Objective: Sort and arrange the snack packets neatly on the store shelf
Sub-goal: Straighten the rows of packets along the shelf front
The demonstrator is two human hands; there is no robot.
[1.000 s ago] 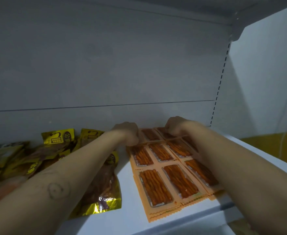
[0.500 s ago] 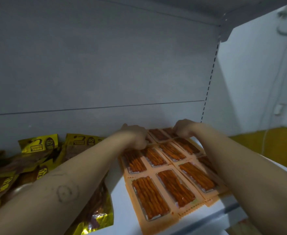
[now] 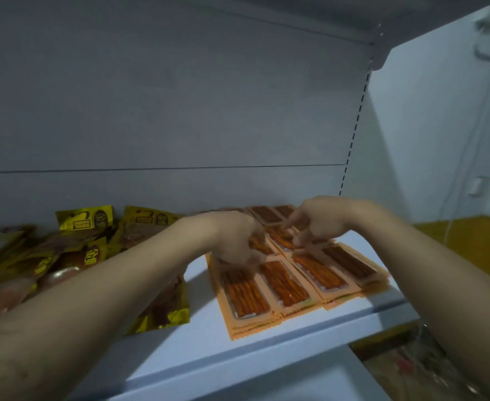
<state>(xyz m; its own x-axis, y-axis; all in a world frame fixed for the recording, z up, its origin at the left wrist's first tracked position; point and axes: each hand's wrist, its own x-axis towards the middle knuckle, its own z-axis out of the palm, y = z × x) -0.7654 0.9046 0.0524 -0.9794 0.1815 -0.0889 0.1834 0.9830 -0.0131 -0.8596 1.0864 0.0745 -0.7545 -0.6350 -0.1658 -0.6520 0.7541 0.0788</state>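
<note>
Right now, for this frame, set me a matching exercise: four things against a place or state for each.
1 orange packets
2 gold packets
3 right hand
4 shelf

A loose heap on the left
B pale board under everything
C flat stacks in rows
D fingertips down on orange packets

Pairs: 1-C, 2-A, 3-D, 4-B

Here's the shelf [image 3: 209, 337]: the stacked sheets of stick packets [image 3: 281, 287] lie flat on its right half, running from the front edge to the back panel [image 3: 165, 111], and a loose heap of pouches [image 3: 73, 256] sits to their left. Both hands are over the middle of the sheets, left hand [image 3: 232, 238] beside right hand [image 3: 321, 221], with another shelf [image 3: 324, 13] above.
</note>
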